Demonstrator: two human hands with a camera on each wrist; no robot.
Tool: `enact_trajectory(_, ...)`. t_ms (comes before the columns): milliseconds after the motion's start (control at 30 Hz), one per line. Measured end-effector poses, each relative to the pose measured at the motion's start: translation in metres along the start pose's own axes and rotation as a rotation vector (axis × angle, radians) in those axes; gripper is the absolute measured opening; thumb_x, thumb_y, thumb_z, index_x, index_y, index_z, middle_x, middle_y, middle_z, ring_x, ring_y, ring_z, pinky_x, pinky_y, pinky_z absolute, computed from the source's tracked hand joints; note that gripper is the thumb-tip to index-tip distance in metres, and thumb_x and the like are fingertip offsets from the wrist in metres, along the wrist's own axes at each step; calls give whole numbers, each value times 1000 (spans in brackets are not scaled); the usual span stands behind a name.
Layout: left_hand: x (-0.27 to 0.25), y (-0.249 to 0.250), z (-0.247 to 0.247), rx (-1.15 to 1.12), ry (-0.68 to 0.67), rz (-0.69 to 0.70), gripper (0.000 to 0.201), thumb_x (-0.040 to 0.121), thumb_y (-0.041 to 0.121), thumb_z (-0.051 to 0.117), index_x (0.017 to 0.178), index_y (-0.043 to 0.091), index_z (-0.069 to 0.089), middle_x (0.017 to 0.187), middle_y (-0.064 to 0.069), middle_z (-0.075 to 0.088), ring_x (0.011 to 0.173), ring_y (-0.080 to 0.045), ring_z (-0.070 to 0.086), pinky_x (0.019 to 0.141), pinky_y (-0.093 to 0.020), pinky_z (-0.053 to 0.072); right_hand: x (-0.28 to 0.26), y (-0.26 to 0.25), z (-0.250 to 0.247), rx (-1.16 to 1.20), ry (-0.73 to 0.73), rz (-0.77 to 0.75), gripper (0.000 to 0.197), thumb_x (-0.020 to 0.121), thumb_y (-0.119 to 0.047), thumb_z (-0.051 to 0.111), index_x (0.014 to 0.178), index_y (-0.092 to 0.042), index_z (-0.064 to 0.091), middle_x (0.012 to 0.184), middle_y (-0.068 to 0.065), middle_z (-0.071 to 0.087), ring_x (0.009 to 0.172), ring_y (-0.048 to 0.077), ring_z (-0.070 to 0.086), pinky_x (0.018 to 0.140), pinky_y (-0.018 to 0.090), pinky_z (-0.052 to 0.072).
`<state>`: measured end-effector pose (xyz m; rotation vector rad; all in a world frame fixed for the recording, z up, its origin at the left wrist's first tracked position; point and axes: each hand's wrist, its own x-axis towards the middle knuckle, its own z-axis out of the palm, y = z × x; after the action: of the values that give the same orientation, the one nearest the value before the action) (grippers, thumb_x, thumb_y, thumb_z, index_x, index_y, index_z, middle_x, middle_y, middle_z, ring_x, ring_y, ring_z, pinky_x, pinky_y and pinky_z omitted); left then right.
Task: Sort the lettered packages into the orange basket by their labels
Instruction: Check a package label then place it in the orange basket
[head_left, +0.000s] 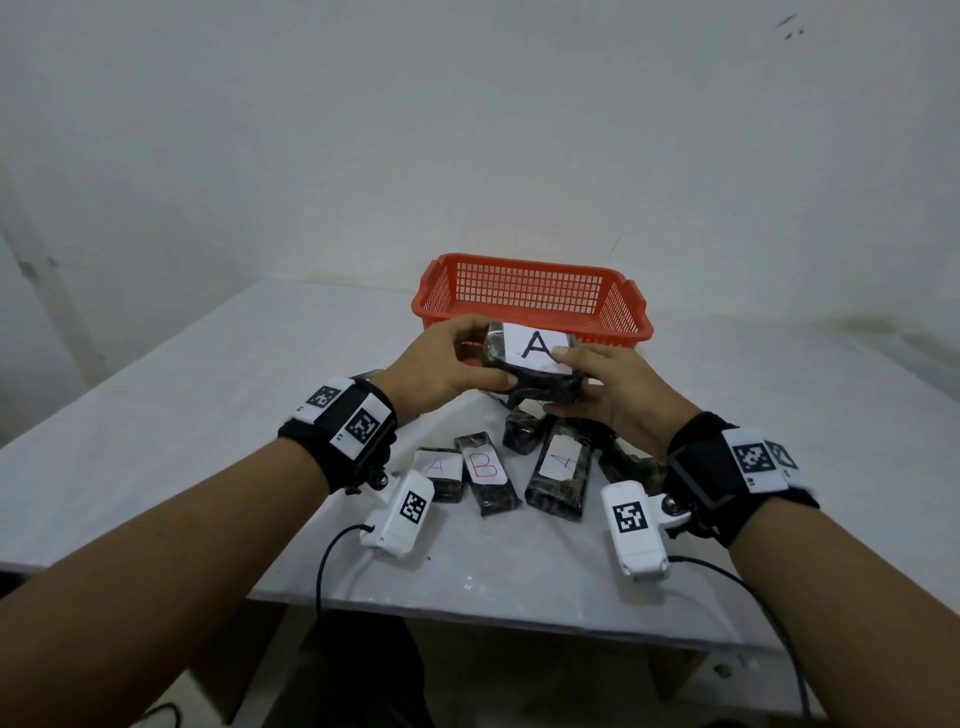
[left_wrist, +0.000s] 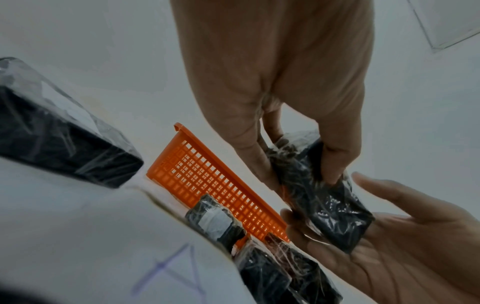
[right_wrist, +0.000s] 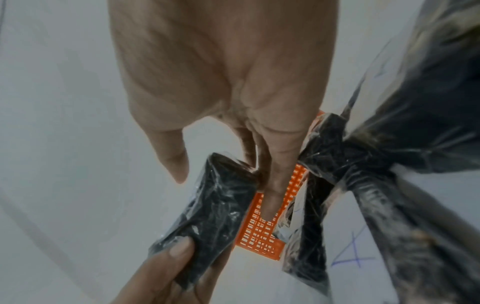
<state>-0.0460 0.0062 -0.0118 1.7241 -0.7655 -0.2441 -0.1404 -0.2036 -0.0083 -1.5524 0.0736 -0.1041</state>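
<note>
Both hands hold up a black, film-wrapped package (head_left: 535, 371) with a white label reading A, just in front of the orange basket (head_left: 530, 291). My left hand (head_left: 488, 356) grips its left end, thumb on the near side and fingers over the far edge. My right hand (head_left: 576, 371) is at the right end. In the right wrist view its fingers (right_wrist: 275, 193) lie straight along the package (right_wrist: 215, 205) and the thumb stands just off it. The left wrist view shows my left hand (left_wrist: 301, 179) pinching the package (left_wrist: 327, 205). The basket's inside looks empty where it shows.
Several wrapped packages lie on the white table (head_left: 182, 415) below my hands: one with a red A (head_left: 440, 467), one with a red B (head_left: 485, 467), one with a blue A (head_left: 558, 465), and others with labels hidden. The basket stands at the table's far edge by the wall.
</note>
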Motion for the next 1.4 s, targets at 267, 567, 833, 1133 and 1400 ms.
enact_trajectory(267, -3, 2, 7, -123, -81, -35, 61, 85, 13, 83, 140, 19, 57, 132, -4, 69, 118, -20, 70, 97, -33, 58, 1, -2, 1, 7, 95, -40, 29, 95, -5, 70, 123, 1, 67, 122, 15, 75, 109, 31, 75, 85, 39, 65)
enact_trajectory(567, 1, -2, 13, -112, 106, -28, 17, 96, 6, 68, 111, 10, 74, 110, -12, 79, 102, -30, 77, 91, -42, 62, 1, -1, 7, -10, 100, -62, 28, 96, -14, 71, 122, -1, 71, 122, 19, 75, 112, 35, 73, 95, 50, 61)
enact_trajectory(833, -2, 1, 17, -242, 86, -61, 25, 100, 15, 65, 118, -1, 69, 106, -12, 77, 91, -22, 76, 78, -32, 62, 2, 4, 6, 0, 109, -71, 30, 93, -14, 75, 118, 2, 72, 116, 18, 77, 108, 35, 75, 92, 44, 62)
enact_trajectory(1133, -3, 2, 19, -279, 77, -58, 28, 99, 14, 66, 122, -1, 68, 114, -16, 77, 99, -26, 77, 80, -32, 62, 3, 7, 7, -78, 96, -114, 34, 84, -3, 82, 116, -2, 72, 112, 14, 79, 102, 31, 77, 93, 42, 61)
enact_trajectory(1400, -2, 0, 19, -251, 67, -81, 28, 96, 8, 69, 123, -1, 68, 114, -15, 77, 97, -24, 76, 80, -34, 63, -1, 4, 6, -30, 115, -80, 23, 100, -20, 68, 114, -2, 73, 115, 19, 77, 108, 34, 75, 89, 44, 63)
